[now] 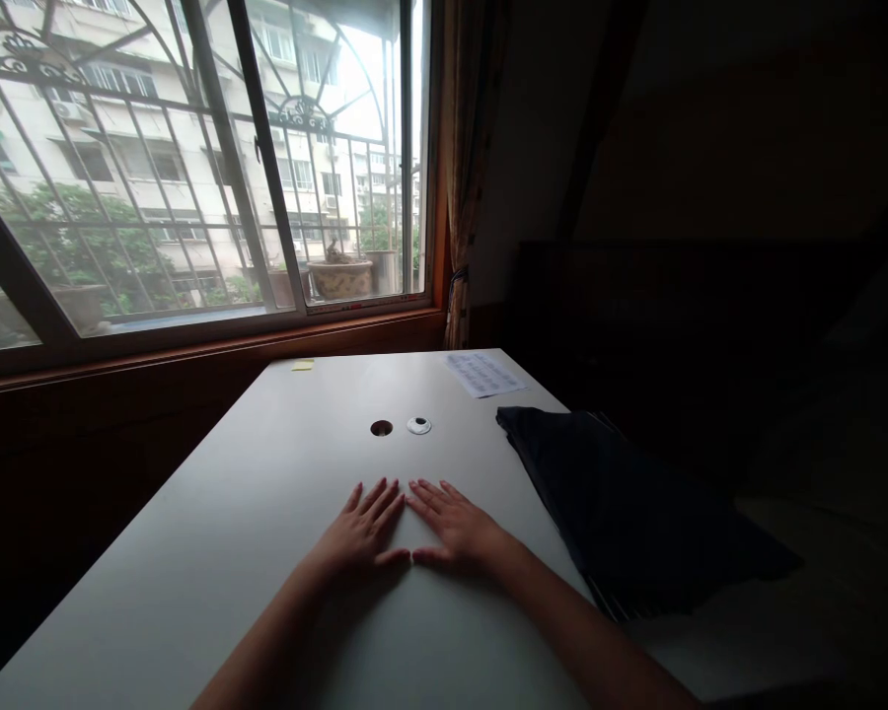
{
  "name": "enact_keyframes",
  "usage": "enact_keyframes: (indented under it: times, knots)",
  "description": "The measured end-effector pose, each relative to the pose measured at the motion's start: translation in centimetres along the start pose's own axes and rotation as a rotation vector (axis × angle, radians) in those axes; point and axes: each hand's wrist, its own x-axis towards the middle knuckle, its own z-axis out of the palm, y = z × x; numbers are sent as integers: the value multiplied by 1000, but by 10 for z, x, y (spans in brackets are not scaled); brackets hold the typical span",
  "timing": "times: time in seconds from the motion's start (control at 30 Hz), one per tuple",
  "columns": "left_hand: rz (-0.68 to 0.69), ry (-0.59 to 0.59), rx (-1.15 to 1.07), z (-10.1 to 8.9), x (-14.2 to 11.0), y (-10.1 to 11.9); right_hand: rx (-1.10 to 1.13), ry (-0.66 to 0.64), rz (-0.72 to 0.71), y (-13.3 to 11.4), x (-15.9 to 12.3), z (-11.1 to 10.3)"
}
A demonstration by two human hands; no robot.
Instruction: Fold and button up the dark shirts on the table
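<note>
Both of my hands lie flat, palms down, on a white table (229, 513). My left hand (361, 528) and my right hand (455, 523) sit side by side with fingers stretched out; the thumb tips nearly touch. Neither hand holds anything. Beyond the fingertips the tabletop has a round cable hole (381, 428) and beside it a small white round cap (418, 425). A dark folded cloth (622, 503) lies to the right of my right hand, reaching over the table's right edge.
A printed sheet of paper (483, 374) lies at the far right corner. A small yellow note (303, 365) sits at the far edge. A barred window (192, 168) stands behind the table, a curtain (466, 177) beside it. The room's right side is dark.
</note>
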Motion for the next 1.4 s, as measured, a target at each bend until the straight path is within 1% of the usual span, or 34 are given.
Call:
enact_keyframes:
  times: [0.33, 0.8, 1.13, 1.4]
  knots:
    - [6, 9, 5, 5, 0, -3, -11, 0, 7, -1, 0, -1]
    - [-6, -3, -15, 2, 0, -1, -18, 11, 7, -3, -1, -1]
    - [-3, 15, -1, 2, 0, 0, -14, 22, -1, -2, -2, 0]
    - [-16, -19, 3, -3, 0, 3, -38, 59, -9, -1, -2, 4]
